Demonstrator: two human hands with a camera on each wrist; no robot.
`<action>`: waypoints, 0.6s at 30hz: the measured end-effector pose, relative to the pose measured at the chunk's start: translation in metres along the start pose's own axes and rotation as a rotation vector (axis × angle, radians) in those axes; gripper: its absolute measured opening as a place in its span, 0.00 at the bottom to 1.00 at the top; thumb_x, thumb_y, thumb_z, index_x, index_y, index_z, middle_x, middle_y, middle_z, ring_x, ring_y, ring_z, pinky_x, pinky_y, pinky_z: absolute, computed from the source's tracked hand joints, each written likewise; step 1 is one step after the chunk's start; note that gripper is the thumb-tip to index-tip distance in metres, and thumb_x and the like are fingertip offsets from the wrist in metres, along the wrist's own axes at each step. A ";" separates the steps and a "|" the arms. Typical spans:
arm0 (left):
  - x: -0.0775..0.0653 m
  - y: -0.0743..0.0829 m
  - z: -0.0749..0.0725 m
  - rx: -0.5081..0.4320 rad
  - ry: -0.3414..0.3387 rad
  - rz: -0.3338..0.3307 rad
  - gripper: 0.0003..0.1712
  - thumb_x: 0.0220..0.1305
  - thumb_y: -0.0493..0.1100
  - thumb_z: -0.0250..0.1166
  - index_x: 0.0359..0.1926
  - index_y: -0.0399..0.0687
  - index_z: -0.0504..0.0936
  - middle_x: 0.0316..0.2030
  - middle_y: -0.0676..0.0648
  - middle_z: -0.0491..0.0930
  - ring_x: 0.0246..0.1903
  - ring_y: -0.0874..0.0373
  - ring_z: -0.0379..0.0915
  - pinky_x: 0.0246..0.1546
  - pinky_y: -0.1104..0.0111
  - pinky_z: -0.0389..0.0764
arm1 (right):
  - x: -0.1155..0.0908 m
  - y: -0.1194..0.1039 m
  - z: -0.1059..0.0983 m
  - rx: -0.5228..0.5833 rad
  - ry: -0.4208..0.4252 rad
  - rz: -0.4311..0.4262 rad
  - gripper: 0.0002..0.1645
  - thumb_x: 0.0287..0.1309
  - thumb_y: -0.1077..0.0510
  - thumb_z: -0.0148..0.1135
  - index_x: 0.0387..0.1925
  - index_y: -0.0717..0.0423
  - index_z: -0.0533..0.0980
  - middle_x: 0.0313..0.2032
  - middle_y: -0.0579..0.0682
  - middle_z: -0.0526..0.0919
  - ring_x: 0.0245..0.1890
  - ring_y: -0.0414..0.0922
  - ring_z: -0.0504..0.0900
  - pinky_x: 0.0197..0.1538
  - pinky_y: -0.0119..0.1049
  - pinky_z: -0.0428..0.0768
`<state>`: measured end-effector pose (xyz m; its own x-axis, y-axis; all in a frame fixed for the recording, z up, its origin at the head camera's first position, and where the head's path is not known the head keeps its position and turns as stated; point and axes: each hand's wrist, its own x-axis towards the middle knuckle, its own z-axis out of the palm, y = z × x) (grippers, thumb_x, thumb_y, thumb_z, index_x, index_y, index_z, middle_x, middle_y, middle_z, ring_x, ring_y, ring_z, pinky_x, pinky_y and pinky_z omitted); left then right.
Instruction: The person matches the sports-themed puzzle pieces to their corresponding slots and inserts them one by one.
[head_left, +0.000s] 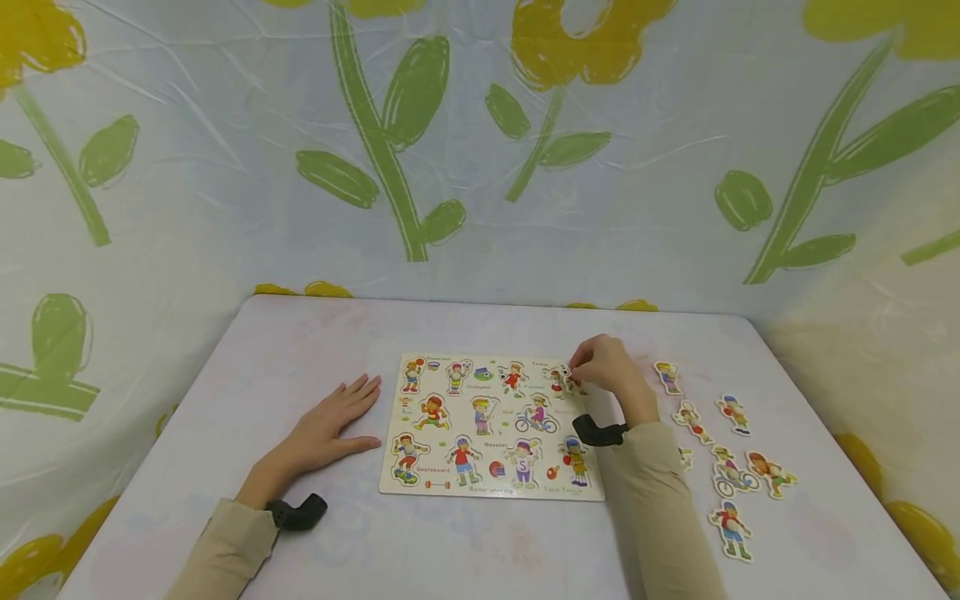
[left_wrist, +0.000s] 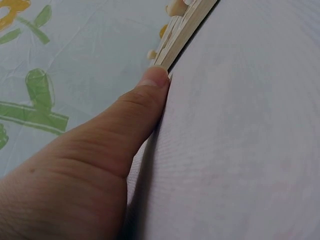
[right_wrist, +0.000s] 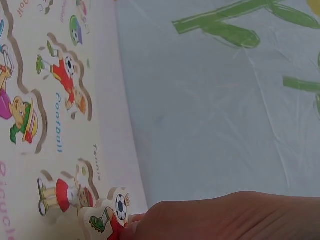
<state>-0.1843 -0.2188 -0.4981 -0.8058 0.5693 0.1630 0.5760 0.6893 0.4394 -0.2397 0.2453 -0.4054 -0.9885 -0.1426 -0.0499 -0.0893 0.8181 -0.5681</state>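
Over the upper right corner of the wooden sports puzzle board (head_left: 392,483), my right hand (head_left: 609,367) pinches a puzzle piece of a soccer player (right_wrist: 102,222), tilted above the surface. Part of that piece is hidden behind the fingers. Beside it lies the tennis recess (right_wrist: 62,195); the football recess (right_wrist: 65,75), with its printed player, is farther left along the board. My left hand (head_left: 330,429) rests palm down on the table with its fingers straight. Its thumb (left_wrist: 142,95) appears to touch the board's left edge.
Several loose puzzle pieces lie right of the board, among them a cyclist (head_left: 733,475), a runner (head_left: 770,475) and a figure in blue shorts (head_left: 731,530). Another is partly hidden by the right sleeve (head_left: 663,492). A flowered cloth (head_left: 480,233) hangs behind the table.
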 end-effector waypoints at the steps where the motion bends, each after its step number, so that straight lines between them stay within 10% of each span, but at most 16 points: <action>1: 0.000 0.000 0.000 0.002 -0.001 -0.001 0.51 0.62 0.67 0.64 0.75 0.43 0.60 0.76 0.49 0.53 0.76 0.49 0.44 0.75 0.49 0.47 | 0.001 -0.002 0.001 0.002 -0.001 -0.006 0.03 0.50 0.66 0.67 0.29 0.65 0.83 0.26 0.52 0.83 0.27 0.48 0.76 0.31 0.40 0.77; 18: 0.001 -0.004 0.001 0.005 0.020 0.009 0.50 0.61 0.66 0.65 0.75 0.44 0.61 0.76 0.50 0.54 0.76 0.49 0.45 0.75 0.53 0.47 | 0.016 -0.038 0.032 0.070 -0.032 -0.052 0.02 0.52 0.67 0.68 0.29 0.64 0.82 0.26 0.53 0.83 0.24 0.46 0.76 0.28 0.37 0.78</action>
<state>-0.1869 -0.2208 -0.5004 -0.8029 0.5668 0.1848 0.5842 0.6863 0.4332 -0.2485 0.1935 -0.4108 -0.9784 -0.2020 -0.0445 -0.1301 0.7683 -0.6268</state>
